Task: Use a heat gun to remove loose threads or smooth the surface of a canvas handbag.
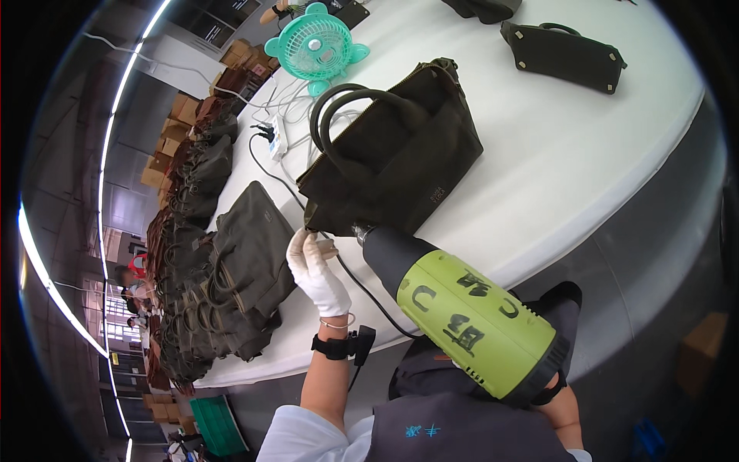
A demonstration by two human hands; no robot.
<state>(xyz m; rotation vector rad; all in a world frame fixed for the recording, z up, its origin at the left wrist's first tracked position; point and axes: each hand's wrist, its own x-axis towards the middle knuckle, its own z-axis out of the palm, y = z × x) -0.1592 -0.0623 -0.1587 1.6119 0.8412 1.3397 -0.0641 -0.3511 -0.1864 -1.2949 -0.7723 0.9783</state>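
A dark olive handbag (400,154) with two looped handles and a zip along its top stands tilted on the white table (570,162). My left hand (317,273), in a white glove, is closed with its fingertips pinching the bag's near left corner. Just right of those fingers is the metal nozzle of a green and black heat gun (477,323), pointing at the bag's lower edge. My right hand (551,385) holds the heat gun; its body hides nearly all of the fingers. A black cable runs past the nozzle.
Many similar dark bags (223,285) are heaped along the table's left side. A turquoise fan (314,48) and a white power strip (277,137) with tangled cords are beyond the handbag. Another bag (566,58) lies at the far right. Cardboard boxes (173,135) are stacked behind.
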